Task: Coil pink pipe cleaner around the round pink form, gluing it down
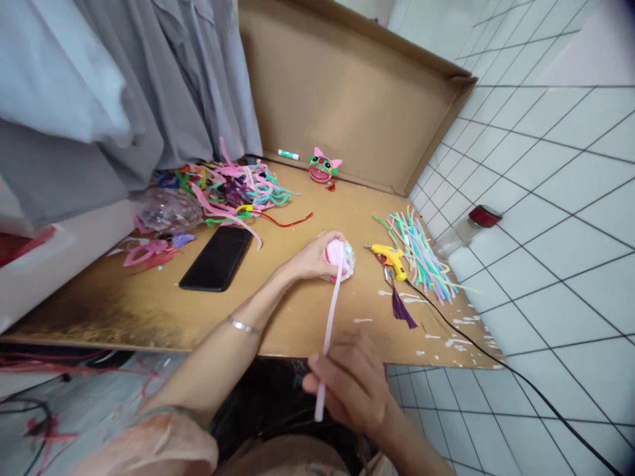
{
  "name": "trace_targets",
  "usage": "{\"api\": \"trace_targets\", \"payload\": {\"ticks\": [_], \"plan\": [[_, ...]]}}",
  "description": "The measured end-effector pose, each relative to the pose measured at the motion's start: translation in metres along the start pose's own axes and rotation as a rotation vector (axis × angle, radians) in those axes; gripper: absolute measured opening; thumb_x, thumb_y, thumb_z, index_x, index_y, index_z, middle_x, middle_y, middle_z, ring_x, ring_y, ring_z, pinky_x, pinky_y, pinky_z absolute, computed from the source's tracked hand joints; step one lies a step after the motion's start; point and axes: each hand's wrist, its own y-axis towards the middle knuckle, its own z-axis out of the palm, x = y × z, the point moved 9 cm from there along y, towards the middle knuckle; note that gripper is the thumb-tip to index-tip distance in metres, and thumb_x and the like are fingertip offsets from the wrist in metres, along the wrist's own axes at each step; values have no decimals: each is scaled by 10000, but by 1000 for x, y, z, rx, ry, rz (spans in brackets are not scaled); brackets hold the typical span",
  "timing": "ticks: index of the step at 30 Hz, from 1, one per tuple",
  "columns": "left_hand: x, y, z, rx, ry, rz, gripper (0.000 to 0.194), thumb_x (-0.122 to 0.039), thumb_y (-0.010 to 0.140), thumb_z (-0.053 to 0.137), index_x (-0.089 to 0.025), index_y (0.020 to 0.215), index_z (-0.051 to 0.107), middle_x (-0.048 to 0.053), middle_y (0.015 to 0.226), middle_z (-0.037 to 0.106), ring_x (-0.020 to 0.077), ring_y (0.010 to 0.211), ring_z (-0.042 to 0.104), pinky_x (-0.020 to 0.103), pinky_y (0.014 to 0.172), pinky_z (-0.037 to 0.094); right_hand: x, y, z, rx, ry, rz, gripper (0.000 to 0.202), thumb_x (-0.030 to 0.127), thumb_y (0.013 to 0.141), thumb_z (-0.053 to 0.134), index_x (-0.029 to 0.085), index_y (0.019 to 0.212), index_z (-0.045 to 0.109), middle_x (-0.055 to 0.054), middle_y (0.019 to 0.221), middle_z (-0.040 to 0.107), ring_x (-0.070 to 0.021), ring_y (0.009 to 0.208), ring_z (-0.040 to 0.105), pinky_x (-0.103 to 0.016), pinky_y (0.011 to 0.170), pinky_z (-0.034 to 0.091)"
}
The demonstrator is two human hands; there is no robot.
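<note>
My left hand (317, 254) is closed around a small round craft piece (349, 259), white on its right side with pink winding on the left, just above the tabletop. From it a pale pink pipe cleaner (332, 311) runs straight toward me. My right hand (352, 380), slightly blurred, pinches that pipe cleaner near its free end, which sticks out below the fingers in front of the table edge. To the right of the craft piece lies a yellow hot glue gun (389, 258), with a purple tassel (403, 309) below it.
A black phone (217, 259) lies left of my forearm. Behind it is a heap of coloured pipe cleaners (233, 185). More pipe cleaners (421, 251) lie right, near a red-lidded jar (469, 228). A finished animal head (323, 166) and glue stick (288, 155) stand by the cardboard (342, 86).
</note>
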Motion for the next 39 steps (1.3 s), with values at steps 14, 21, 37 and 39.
{"api": "trace_targets", "payload": {"ticks": [14,21,37,39], "plan": [[14,2,-1,1,-141,-64,621,-274,525,771,-187,1096,543,-1,942,573,169,824,531,287,751,470,-223,-27,-27,91,-663,781,304,321,895,496,114,1086,611,-149,996,673,-268,931,639,-419,826,517],[19,3,-1,26,-260,-95,633,-245,523,796,-199,1087,513,-20,916,562,151,809,522,258,732,450,-305,-58,-8,563,-946,1200,627,571,866,560,-2,1112,623,-271,1063,668,-362,1016,667,-416,813,509],[29,0,8,141,-564,-179,637,-333,564,808,-194,1081,462,5,943,561,124,759,531,208,636,436,-282,-49,-45,-263,-593,866,399,493,742,569,162,961,605,-110,923,664,-253,861,618,-375,783,489],[29,-1,10,162,-574,-186,636,-327,561,808,-183,1074,462,6,917,557,124,755,527,207,635,436,-262,-39,-40,-322,-538,730,349,470,742,585,188,948,575,-77,882,652,-230,817,613,-362,765,496]]}}
